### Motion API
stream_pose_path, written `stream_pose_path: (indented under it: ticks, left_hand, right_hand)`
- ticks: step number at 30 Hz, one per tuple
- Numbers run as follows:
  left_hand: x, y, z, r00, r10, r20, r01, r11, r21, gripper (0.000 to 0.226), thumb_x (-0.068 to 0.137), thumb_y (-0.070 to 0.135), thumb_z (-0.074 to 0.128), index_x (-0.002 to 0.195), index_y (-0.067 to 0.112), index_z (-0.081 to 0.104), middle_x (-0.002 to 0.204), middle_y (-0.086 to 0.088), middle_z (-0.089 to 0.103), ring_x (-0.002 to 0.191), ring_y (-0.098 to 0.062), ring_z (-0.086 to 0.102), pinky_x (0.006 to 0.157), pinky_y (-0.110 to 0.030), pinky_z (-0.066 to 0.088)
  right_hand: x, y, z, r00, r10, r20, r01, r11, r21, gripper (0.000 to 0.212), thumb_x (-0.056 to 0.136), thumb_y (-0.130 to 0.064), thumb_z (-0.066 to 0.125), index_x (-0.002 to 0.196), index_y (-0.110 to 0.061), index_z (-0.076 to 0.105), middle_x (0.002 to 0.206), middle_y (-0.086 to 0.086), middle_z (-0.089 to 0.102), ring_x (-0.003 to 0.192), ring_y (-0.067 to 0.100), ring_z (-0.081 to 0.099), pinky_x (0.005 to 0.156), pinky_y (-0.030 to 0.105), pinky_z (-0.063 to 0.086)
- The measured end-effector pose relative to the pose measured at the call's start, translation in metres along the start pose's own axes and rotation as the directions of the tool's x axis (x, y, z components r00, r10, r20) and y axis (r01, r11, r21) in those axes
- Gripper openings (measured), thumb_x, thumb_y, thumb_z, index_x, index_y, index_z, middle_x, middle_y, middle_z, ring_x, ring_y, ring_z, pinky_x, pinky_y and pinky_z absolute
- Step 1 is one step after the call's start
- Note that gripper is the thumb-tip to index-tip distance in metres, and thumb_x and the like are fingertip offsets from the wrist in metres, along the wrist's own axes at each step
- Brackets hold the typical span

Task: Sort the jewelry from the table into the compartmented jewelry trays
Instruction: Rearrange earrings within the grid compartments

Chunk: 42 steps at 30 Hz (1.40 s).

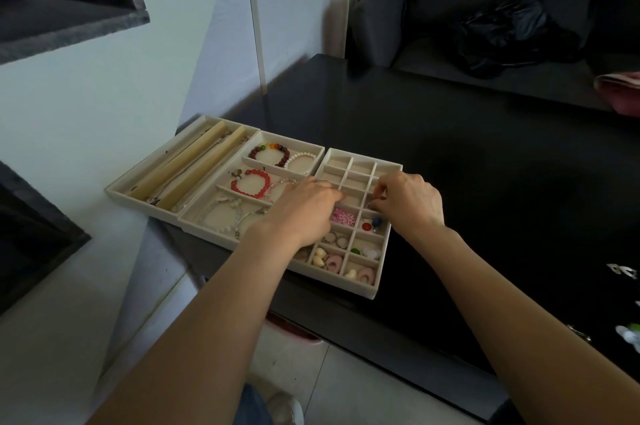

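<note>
Much of the sorting looked done. Taking the small-compartment tray (372, 293) as landmark: its near cells were filled with earrings and charms, while its far cells were bare. The bracelet tray (194, 220) just to its left was stocked with beaded bracelets (250, 183); beyond that, the long-slot tray (119, 190) was seen with chains.

Over the landmark's middle cells, the left hand (304, 209) was held with fingers curled; what it gripped could not be told. A small metal piece (371, 205) appeared pinched by the right hand (410, 201).

Well to the landmark's right, a few loose pieces (621, 271) were left on the table (485, 164).
</note>
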State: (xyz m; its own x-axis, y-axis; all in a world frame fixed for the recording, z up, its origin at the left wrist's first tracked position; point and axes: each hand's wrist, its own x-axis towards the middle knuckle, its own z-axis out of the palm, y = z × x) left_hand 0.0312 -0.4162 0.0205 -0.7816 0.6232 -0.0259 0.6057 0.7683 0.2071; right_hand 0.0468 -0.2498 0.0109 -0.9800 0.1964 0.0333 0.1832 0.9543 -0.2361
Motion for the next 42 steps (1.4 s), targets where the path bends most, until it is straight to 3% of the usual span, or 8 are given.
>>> stream_pose_path:
  ticks: [11, 18, 22, 29, 34, 37, 39, 42]
  left_hand:
    - [0.0, 0.001, -0.001, 1.0, 0.008, 0.001, -0.008, 1.0, 0.025, 0.052, 0.089, 0.003, 0.05, 0.137, 0.022, 0.046, 0.139, 0.003, 0.047, 0.129, -0.016, 0.038, 0.106, -0.036, 0.033]
    - [0.0, -0.001, 0.001, 1.0, 0.003, 0.005, -0.003, 1.0, 0.013, 0.051, 0.089, 0.005, 0.052, 0.137, 0.023, 0.047, 0.138, 0.003, 0.048, 0.129, -0.015, 0.039, 0.106, -0.035, 0.034]
    - [0.0, -0.001, 0.001, 1.0, -0.012, 0.003, 0.012, 1.0, -0.015, 0.052, 0.09, 0.006, 0.051, 0.138, 0.024, 0.045, 0.139, 0.002, 0.048, 0.13, -0.014, 0.038, 0.106, -0.034, 0.033]
    - [-0.001, -0.002, -0.001, 0.998, -0.048, 0.028, 0.05, 0.995, -0.081, 0.053, 0.09, 0.004, 0.051, 0.138, 0.025, 0.045, 0.139, -0.001, 0.047, 0.128, -0.015, 0.043, 0.104, -0.031, 0.036]
    - [-0.007, -0.005, -0.007, 0.997, -0.076, 0.006, 0.076, 0.989, -0.123, 0.051, 0.089, 0.0, 0.05, 0.134, 0.022, 0.049, 0.134, -0.002, 0.052, 0.122, -0.016, 0.049, 0.099, -0.029, 0.041]
    - [-0.008, -0.009, -0.01, 0.993, -0.106, -0.045, 0.1, 0.986, -0.131, 0.057, 0.085, -0.007, 0.049, 0.134, 0.02, 0.05, 0.135, -0.002, 0.051, 0.121, -0.017, 0.049, 0.101, -0.033, 0.043]
    - [-0.009, -0.012, -0.01, 0.991, -0.113, -0.066, 0.104, 0.986, -0.134, 0.06, 0.083, -0.01, 0.05, 0.136, 0.02, 0.048, 0.138, -0.001, 0.049, 0.124, -0.016, 0.047, 0.102, -0.034, 0.042]
    - [-0.01, -0.014, -0.011, 0.989, -0.113, -0.099, 0.1, 0.986, -0.13, 0.058, 0.083, -0.008, 0.052, 0.134, 0.019, 0.05, 0.137, -0.001, 0.05, 0.123, -0.017, 0.048, 0.101, -0.031, 0.043]
  right_hand:
    - [-0.001, -0.003, 0.002, 0.999, -0.033, -0.035, 0.032, 0.999, -0.028, 0.006, 0.094, -0.022, 0.054, 0.096, -0.017, 0.055, 0.084, -0.002, 0.053, 0.073, 0.012, 0.052, 0.063, 0.028, 0.042]
    - [0.003, -0.002, 0.004, 1.0, -0.014, -0.022, 0.014, 1.0, -0.006, 0.021, 0.092, -0.025, 0.059, 0.11, -0.017, 0.052, 0.095, 0.001, 0.062, 0.081, 0.015, 0.062, 0.067, 0.03, 0.051]
    - [0.004, 0.0, 0.008, 0.999, 0.016, -0.036, -0.015, 0.999, 0.041, 0.011, 0.091, -0.026, 0.059, 0.098, -0.017, 0.057, 0.088, -0.001, 0.062, 0.077, 0.014, 0.061, 0.069, 0.033, 0.054]
    - [0.005, 0.0, 0.006, 1.0, 0.021, -0.012, -0.021, 0.998, 0.065, 0.011, 0.09, -0.027, 0.061, 0.097, -0.019, 0.057, 0.089, -0.001, 0.062, 0.079, 0.014, 0.062, 0.071, 0.034, 0.054]
    - [0.007, 0.001, -0.001, 0.998, 0.068, 0.0, -0.066, 0.976, 0.207, 0.009, 0.089, -0.026, 0.062, 0.095, -0.019, 0.061, 0.084, -0.003, 0.059, 0.075, 0.013, 0.061, 0.066, 0.032, 0.054]
    - [0.011, -0.001, -0.008, 0.994, 0.099, 0.05, -0.111, 0.909, 0.402, 0.015, 0.09, -0.029, 0.061, 0.095, -0.014, 0.062, 0.087, -0.002, 0.061, 0.075, 0.01, 0.06, 0.064, 0.026, 0.052]
    - [0.012, -0.006, -0.015, 0.977, 0.143, 0.156, -0.207, 0.81, 0.548, 0.021, 0.093, -0.03, 0.057, 0.096, -0.009, 0.064, 0.087, 0.001, 0.06, 0.073, 0.008, 0.055, 0.062, 0.022, 0.046]
    - [0.01, -0.015, -0.027, 0.906, 0.199, 0.374, -0.423, 0.482, 0.768, 0.026, 0.095, -0.026, 0.052, 0.097, -0.004, 0.066, 0.078, 0.002, 0.051, 0.066, 0.01, 0.043, 0.059, 0.021, 0.037]
